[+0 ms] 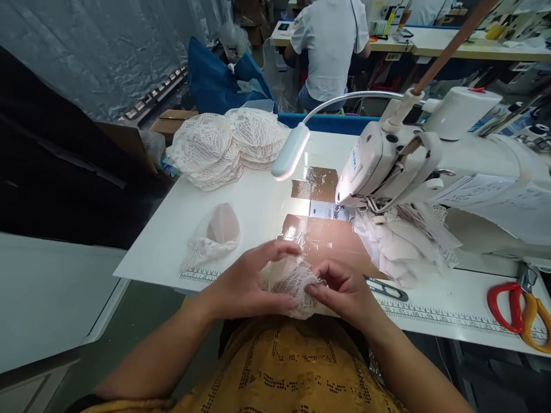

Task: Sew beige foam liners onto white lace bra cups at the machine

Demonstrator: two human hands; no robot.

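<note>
Lower centre of the frame: one lace piece, two hands on it

Below and left of the sewing machine (387,166), the lace piece (297,287) is resting between the person's hands, touching both. Left hand (243,284) is curving round its left side, thumb and fingers spread wide with the lace between them. Right hand (346,292) is pinching its right edge, thumb close to forefinger.

Hard to make out: some fingers of the right hand are curling out of sight; the underside of the lace is facing away. Detail round the needle is blurring, centre right. At the top edge, the frame is cutting off the head of one co-worker (329,46), who is sitting in a white shirt, back turned.

Counts: two lace stacks (206,149) are standing side by side, upper left of centre, layers overlapping too closely to number. One loose cup (224,223), beige and lace, is lying left of centre. One heap of white pieces (404,246) is spreading right of centre, pieces uncountable. Two brown patches (336,235) are covering parts of the white table (159,229). One lamp (293,152) is hanging over it. One flat metal tool (386,288) is lying just beside the right hand. One pair of scissors (516,307), handles red and orange, is resting at far right.
</note>
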